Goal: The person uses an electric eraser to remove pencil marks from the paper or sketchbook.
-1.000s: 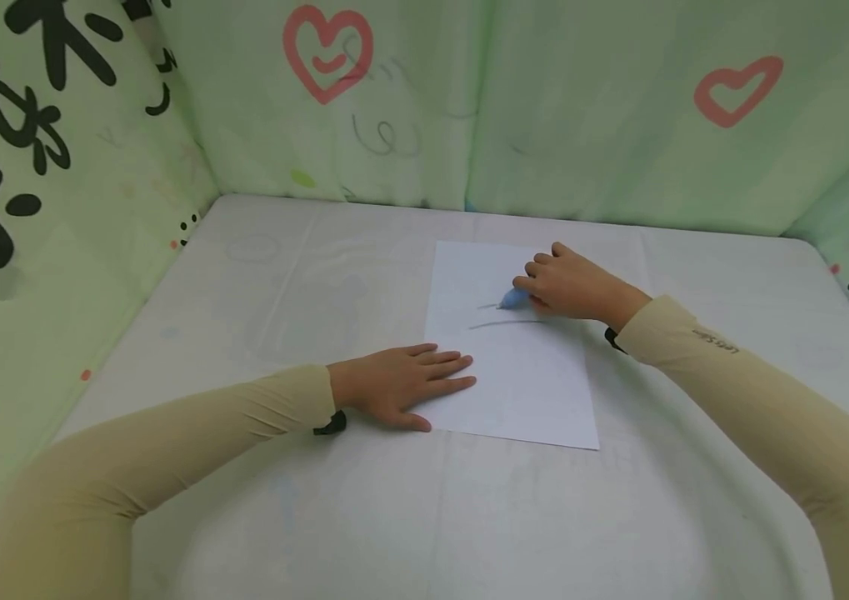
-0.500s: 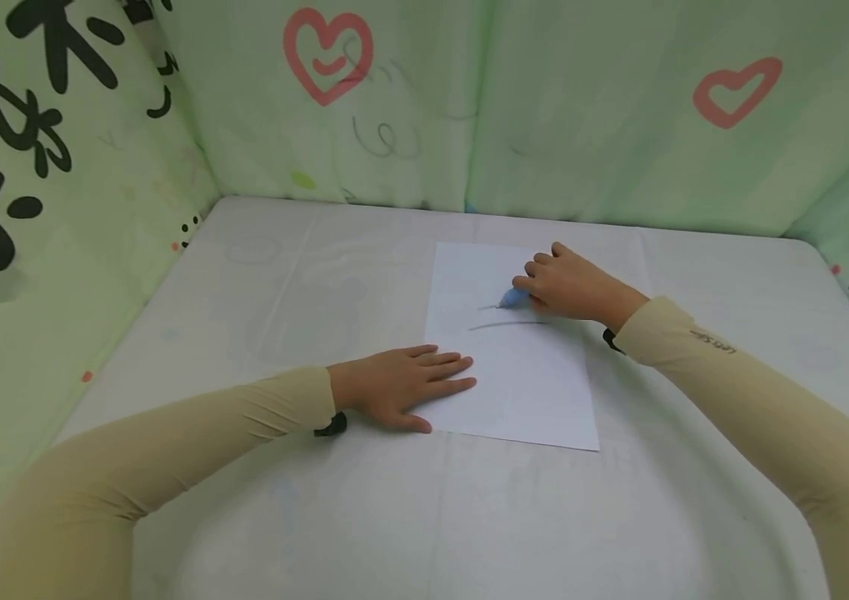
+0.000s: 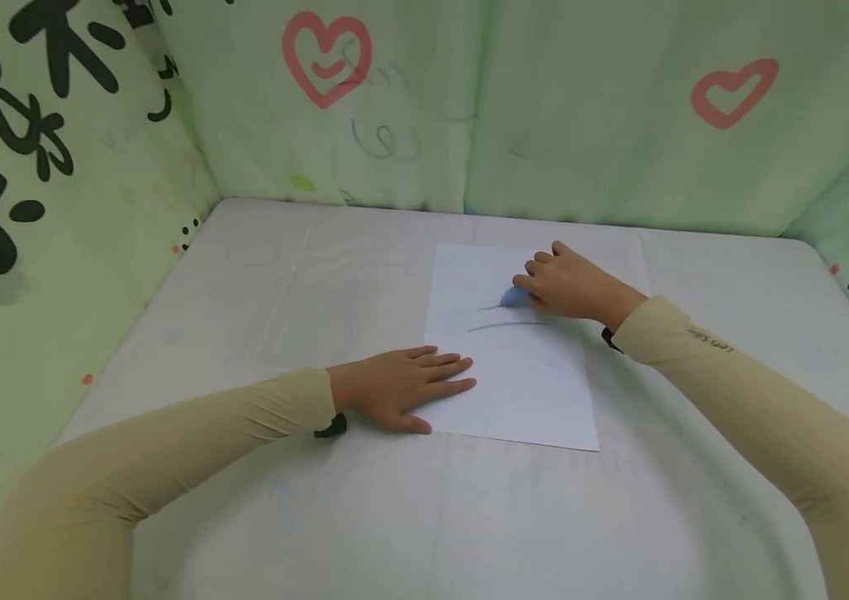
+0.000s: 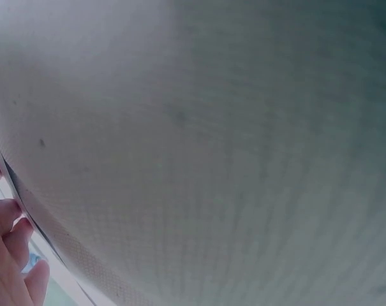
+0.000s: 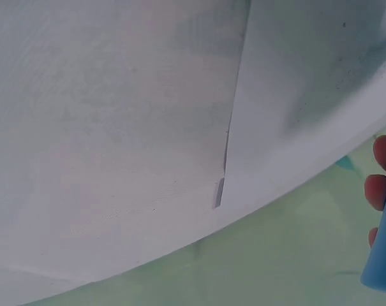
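Left hand [image 4: 2, 271] at lower left, pale tabletop [image 4: 199, 159] nearly everywhere else

Left arm [image 3: 199, 446]: from lower left of the head view, bent, running inward. Left hand [image 3: 397, 387]: centre of frame, flat, fingers spread, thumb [image 3: 411, 423] apart. Right arm [image 3: 739, 400]: from lower right, bent, slanting up and leftward. Right hand [image 3: 574, 283]: right of centre, fingers curled in a grip.

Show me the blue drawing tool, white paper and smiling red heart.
Blue drawing tool [image 5: 382, 239], right wrist view: its barrel.
White paper [image 3: 525, 387], head view: bare lower part.
Smiling red heart [image 3: 328, 72], head view: the smile.
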Motion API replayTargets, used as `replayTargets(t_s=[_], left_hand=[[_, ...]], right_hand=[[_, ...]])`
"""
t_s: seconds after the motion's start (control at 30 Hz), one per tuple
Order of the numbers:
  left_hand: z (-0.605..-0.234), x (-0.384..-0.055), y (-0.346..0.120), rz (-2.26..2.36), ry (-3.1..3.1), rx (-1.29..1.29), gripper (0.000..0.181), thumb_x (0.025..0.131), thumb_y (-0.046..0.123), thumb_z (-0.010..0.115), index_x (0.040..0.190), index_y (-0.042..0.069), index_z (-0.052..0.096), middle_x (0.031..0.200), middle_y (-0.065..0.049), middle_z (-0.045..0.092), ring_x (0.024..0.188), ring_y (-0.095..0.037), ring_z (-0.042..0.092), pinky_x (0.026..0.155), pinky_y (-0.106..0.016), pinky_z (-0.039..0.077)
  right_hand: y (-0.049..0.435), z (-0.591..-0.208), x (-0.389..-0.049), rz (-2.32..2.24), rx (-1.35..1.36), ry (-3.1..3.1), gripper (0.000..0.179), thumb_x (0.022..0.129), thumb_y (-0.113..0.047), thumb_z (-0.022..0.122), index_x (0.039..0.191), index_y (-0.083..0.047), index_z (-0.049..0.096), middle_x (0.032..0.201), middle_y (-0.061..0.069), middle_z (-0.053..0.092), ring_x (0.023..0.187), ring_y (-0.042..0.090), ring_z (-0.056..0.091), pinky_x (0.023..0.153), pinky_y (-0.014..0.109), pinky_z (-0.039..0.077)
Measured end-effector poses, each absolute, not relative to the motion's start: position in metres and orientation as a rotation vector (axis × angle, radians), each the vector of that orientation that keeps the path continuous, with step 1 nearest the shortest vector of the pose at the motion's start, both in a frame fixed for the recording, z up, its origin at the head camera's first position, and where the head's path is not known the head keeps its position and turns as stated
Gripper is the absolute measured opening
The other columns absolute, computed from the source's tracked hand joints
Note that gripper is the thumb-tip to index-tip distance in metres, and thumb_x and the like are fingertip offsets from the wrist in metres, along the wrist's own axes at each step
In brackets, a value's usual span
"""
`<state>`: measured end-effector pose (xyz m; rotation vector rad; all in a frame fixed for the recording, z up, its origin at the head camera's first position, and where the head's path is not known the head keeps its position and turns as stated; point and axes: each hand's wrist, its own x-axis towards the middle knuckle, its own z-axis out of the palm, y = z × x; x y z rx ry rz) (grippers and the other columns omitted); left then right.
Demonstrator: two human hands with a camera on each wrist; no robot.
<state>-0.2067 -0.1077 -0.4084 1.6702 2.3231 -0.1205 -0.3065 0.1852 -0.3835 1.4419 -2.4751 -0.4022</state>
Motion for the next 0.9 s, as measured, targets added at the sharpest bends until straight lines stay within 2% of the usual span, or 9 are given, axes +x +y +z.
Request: replayTargets(t_s=[0.9], left_hand=[[-0.4114, -0.2079, -0.1075, -0.151, 2.335, 1.678, 0.074, 0.095, 0.056, 0.035, 0.153, 0.016, 0.01, 0.16, -0.005, 0.007, 0.148, -0.02, 0.009, 0.121, -0.039, 0.011]], right_hand=[[0.1809, -0.3838, -0.3069, -0.421, 1.453, -2.499, 0.014, 0.082, -0.014, 0.065, 0.092, -0.007, 0.058, 0.076, 0.011, 0.061, 0.068, 0.025, 0.055, 0.063, 0.037, 0.039]])
